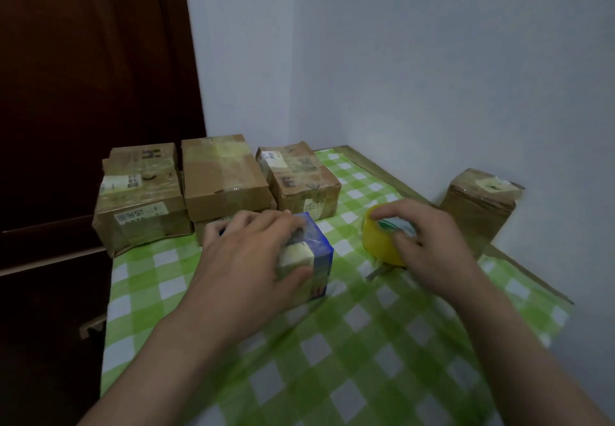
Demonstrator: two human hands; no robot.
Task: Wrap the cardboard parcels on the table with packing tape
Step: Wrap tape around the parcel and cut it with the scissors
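Left hand (253,252) grips the small blue-edged parcel (311,255), fingers over the top and thumb on the near face. Right hand (429,249) grips the yellow tape roll (379,242), which sits on the counter (366,359) just beside the parcel. A loose tape tail (379,270) lies on the green checked cloth (233,375).

Risks:
- The tail likely sticks to the cloth and lifts it when pulled, or folds on itself.
- The parcel is small and probably light, so tape tension could spin it or slide it if the left grip slackens.

Room:
- Back row of taped boxes (223,175) is close behind the left hand, so little clearance that way.
- Leftmost box (139,199) sits at or just over the cloth's left edge; a nudge could tip it off.
- A lone box (479,205) and the wall (466,76) bound the right.
- Open space is on the near side, toward the person.
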